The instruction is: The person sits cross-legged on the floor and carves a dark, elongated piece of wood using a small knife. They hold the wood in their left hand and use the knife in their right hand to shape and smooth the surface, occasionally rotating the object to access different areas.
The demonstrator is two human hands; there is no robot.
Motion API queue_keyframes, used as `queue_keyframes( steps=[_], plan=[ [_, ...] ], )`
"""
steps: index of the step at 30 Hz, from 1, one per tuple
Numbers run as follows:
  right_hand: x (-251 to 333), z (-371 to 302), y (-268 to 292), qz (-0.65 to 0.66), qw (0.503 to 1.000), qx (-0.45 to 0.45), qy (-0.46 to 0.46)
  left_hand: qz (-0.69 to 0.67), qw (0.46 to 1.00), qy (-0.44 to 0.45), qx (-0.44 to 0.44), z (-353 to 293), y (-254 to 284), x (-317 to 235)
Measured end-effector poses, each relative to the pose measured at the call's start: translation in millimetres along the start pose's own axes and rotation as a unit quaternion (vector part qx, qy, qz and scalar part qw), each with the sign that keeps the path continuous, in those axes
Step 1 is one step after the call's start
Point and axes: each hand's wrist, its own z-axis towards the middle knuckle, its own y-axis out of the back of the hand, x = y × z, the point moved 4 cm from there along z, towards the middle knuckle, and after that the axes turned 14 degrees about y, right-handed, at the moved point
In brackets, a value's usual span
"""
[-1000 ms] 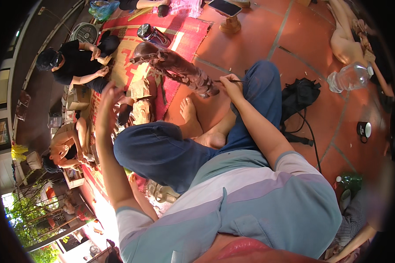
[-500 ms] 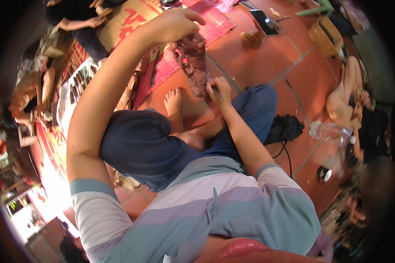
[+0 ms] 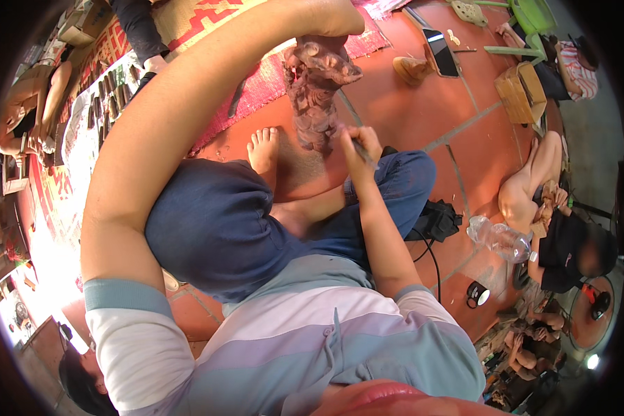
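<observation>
A reddish-brown carved figure point(image 3: 312, 93), knobbly and deeply cut, stands roughly upright in front of my bare foot point(image 3: 263, 147). My left hand point(image 3: 329, 19) is bent over its top and grips it, with the fingers mostly hidden at the far side. Beside the carving's lower end, my right hand point(image 3: 362, 149) is closed around a thin dark hand tool point(image 3: 365, 154). The tool's handle sticks out behind the fist. Its working end is blurred near the carving, and I cannot make out whether it touches.
A phone point(image 3: 442, 53) and a small brown wooden piece point(image 3: 412, 69) lie on the tiles beyond. Rightward are a wooden box point(image 3: 521, 93), a clear plastic bottle point(image 3: 499, 239) and a black bag point(image 3: 435, 220) with a cable. Rows of tools point(image 3: 109, 100) lie left. Other people sit on both sides.
My left hand has shifted rightward over the carving's top, and the carving has turned, its upper end now farther right. My right hand has moved slightly right, showing the tool's handle. The view has shifted.
</observation>
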Motion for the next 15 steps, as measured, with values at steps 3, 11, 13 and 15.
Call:
queue_keyframes(
  steps=[3,11,13,15],
  plan=[
    [-16,15,-8,-0.002,0.998,-0.063,-0.011,-0.076,0.994,-0.064,0.049,-3,5,0],
    [-2,-22,-11,0.031,0.999,-0.025,0.005,-0.111,0.962,-0.162,0.191,-7,9,-7],
    [-5,-22,-5,0.033,0.998,-0.055,-0.025,-0.131,0.955,-0.105,0.246,-3,0,-6],
    [-12,-11,-9,0.021,0.997,-0.077,-0.023,-0.16,0.941,-0.006,0.299,-3,4,-5]
  ],
)
